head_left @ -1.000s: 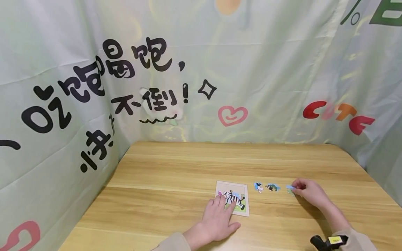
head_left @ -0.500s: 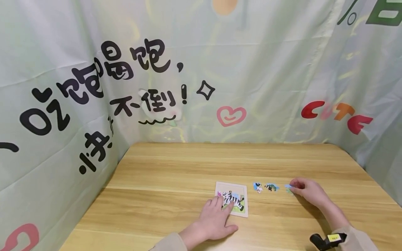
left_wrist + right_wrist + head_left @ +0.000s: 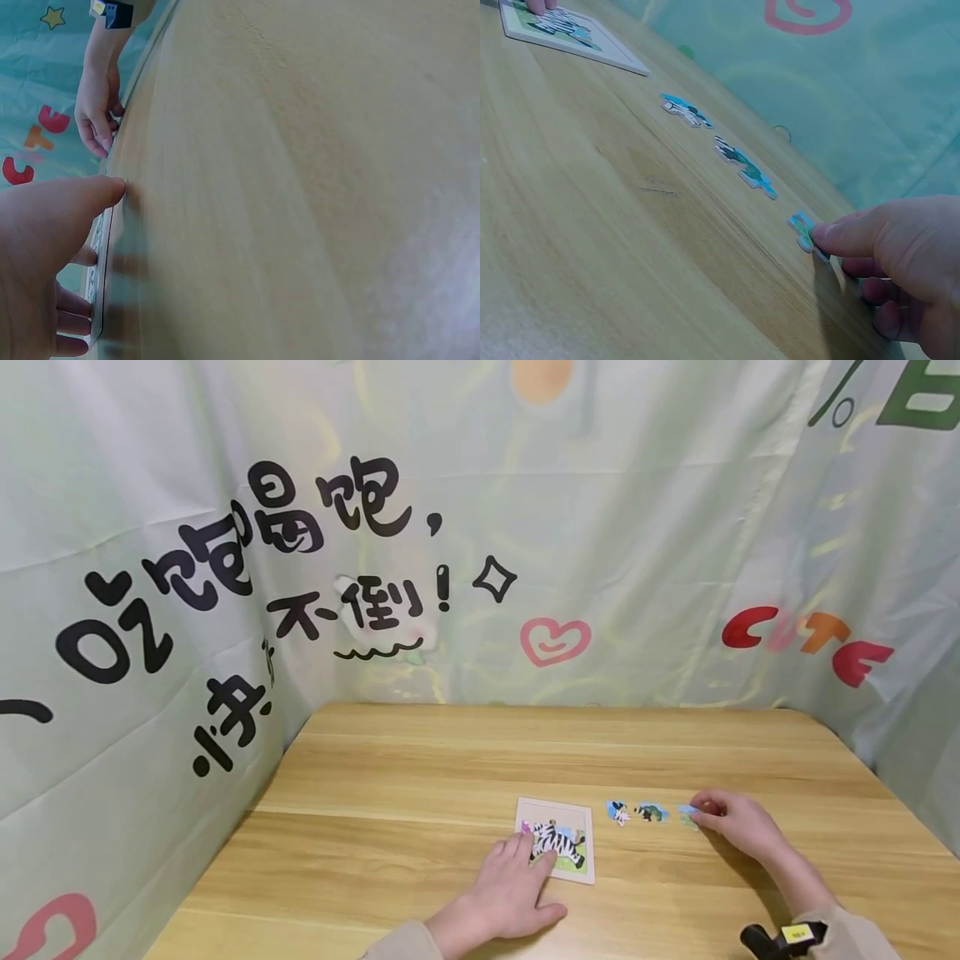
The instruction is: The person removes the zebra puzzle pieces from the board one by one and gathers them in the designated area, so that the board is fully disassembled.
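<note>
A square puzzle board (image 3: 587,839) with a partly filled zebra picture lies on the table. My left hand (image 3: 512,885) rests flat on its lower left part, fingers extended and covering some of the picture. In the left wrist view, the left hand's thumb (image 3: 105,193) sticks out past the board's edge. My right hand (image 3: 738,828) pinches a blue-and-green puzzle piece (image 3: 802,229) at the tabletop, the thumb over its near end. To the left of that piece lie two loose ones: a puzzle piece with a zebra's head (image 3: 617,812) and a blue-and-dark-green puzzle piece (image 3: 651,812).
The wooden table (image 3: 375,827) spreads out around both hands. A printed cloth curtain (image 3: 637,527) hangs behind its far edge and along the sides. On the right wrist sits a black device (image 3: 783,937) with a yellow label.
My right hand has shifted slightly left with the puzzle piece, toward the other loose pieces. The left hand stays on the board, sliding back only a little.
</note>
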Motion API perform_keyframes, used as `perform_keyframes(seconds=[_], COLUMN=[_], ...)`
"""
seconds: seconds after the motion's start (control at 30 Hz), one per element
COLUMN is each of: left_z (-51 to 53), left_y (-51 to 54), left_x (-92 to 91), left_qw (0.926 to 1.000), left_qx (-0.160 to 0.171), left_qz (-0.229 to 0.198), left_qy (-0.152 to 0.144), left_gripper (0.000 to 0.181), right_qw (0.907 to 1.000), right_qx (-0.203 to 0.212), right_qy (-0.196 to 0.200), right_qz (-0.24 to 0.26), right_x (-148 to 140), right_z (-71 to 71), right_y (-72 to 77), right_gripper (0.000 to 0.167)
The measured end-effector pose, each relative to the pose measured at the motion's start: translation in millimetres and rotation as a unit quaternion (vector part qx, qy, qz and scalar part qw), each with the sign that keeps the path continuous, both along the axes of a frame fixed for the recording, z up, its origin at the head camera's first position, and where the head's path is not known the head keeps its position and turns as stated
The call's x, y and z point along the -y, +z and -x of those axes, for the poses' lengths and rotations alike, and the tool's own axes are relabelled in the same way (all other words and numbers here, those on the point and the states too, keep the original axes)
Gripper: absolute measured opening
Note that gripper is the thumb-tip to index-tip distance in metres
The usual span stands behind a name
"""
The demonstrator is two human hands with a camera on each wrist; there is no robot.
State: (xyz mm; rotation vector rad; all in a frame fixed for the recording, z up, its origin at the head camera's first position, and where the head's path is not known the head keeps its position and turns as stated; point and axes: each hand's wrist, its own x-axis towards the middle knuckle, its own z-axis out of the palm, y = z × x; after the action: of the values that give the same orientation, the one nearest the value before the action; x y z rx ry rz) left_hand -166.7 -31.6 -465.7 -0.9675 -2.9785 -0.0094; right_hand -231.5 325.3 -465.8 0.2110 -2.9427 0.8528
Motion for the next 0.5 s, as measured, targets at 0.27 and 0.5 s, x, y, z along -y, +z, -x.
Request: perform_keyframes(seconds=[0.27, 0.5], left_z=[0.0, 0.7], left_y=[0.4, 0.0], left_x=[0.6, 1.7], left_qw=[1.0, 1.0], left_qx=[-0.004, -0.002], left_qz=[-0.008, -0.007], left_qy=[-0.003, -0.003], left_gripper=[0.069, 0.069], right_qw=[0.9999, 0.9997], right_qx=[-0.004, -0.021], right_qy=[0.006, 0.005], right_qz=[-0.007, -0.01], right_x=[0.9, 3.3], right_z=[0.4, -1.2], right_y=[1.1, 0.6], right_gripper=[0.021, 0.025])
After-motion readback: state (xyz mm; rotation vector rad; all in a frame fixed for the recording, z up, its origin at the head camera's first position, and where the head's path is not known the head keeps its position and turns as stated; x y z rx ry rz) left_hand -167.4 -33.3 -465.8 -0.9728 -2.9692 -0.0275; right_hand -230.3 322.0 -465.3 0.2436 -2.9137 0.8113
